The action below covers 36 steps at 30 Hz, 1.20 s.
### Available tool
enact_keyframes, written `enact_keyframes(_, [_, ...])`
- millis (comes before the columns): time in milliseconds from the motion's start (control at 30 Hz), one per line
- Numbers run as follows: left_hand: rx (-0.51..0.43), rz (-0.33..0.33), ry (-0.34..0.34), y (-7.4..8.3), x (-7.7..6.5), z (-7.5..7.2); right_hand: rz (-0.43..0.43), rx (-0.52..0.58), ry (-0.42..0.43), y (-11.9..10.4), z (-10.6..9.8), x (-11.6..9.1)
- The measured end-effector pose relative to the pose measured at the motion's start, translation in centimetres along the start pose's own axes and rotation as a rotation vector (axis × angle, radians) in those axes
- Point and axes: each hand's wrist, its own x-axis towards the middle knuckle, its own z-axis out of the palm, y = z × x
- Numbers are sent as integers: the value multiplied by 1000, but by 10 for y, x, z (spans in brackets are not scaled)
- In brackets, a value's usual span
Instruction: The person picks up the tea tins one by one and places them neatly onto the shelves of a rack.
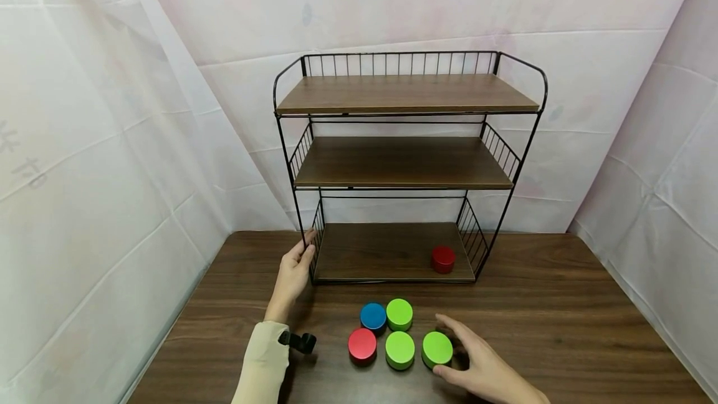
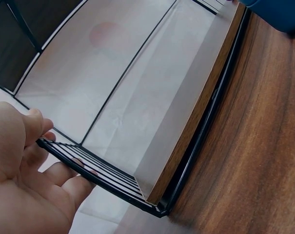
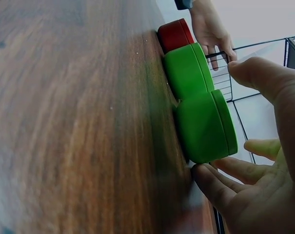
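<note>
Right hand (image 1: pixel 479 363), close beneath the head camera, bends around the rightmost green tin (image 1: pixel 437 349) on the table (image 1: pixel 566 323). Thumb and fingers are parted wider than the tin, without a grip on it; whether a fingertip touches its side, I cannot tell. This tin stands upright, just in front of the thumb-finger gap. It is probably light and stiff, not easily broken, and its smooth wall may be a little slippery. A seam below the top suggests a lid, so the surest hold would be low on the round wall, from opposite sides; pinching only the top might lift the lid alone.

Left hand (image 1: pixel 294 272) has its fingers curled around the wire side (image 2: pixel 123 194) of the rack (image 1: pixel 404 164), at the bottom level. The frame looks rigid but thin, and likely easy to shift.

Just left of the rightmost tin stand 2 more green tins, the near green tin (image 1: pixel 400 348) and the far green tin (image 1: pixel 400 313), then a blue tin (image 1: pixel 373 315) and a red tin (image 1: pixel 362 343). These crowd that side. Another red tin, the shelf tin (image 1: pixel 443 259), sits at the bottom shelf's front right. With 3 shelves, the middle board limits headroom above the bottom one, and wire sides block entry from the ends.
</note>
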Motion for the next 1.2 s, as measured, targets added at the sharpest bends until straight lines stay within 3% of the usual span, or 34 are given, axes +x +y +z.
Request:
enact_keyframes(533, [-13, -2, -8, 1, 0, 0, -30, -118, 36, 2, 1, 2])
enact_keyframes(1200, [-4, 4, -3, -1, -1, -1, -32, -104, 10, 2, -1, 4])
